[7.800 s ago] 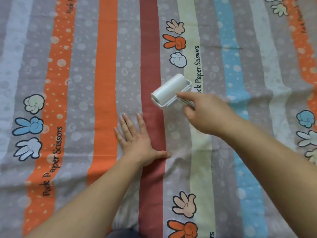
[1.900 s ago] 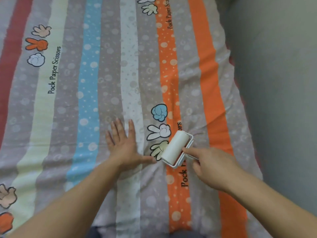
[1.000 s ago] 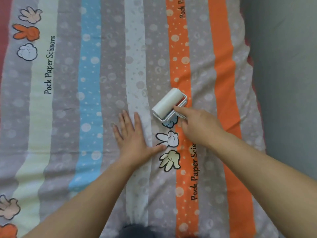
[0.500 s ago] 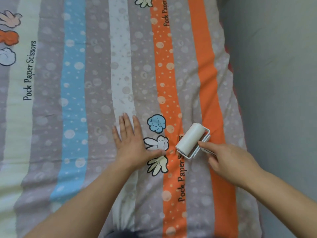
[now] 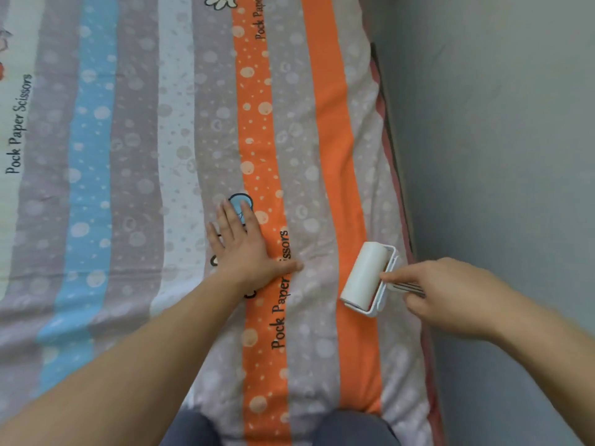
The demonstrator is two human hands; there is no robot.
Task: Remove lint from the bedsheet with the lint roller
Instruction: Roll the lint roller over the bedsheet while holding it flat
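Lint roller (image 5: 365, 275): white paper drum in a white frame with a thin handle, lying tilted on the bedsheet (image 5: 161, 156), its drum over the right edge of the plain orange stripe (image 5: 331, 123). Right hand (image 5: 450, 297): to the right of that stripe, fingers curled round the handle, forefinger reaching to the frame. Left hand (image 5: 244, 249): to the left of the stripe, pressed flat on the cloth with fingers straight and spread, thumb pointing toward the stripe, partly covering a blue cartoon print. Grey surface (image 5: 499, 156): beyond the sheet's edge, well right of the stripe.
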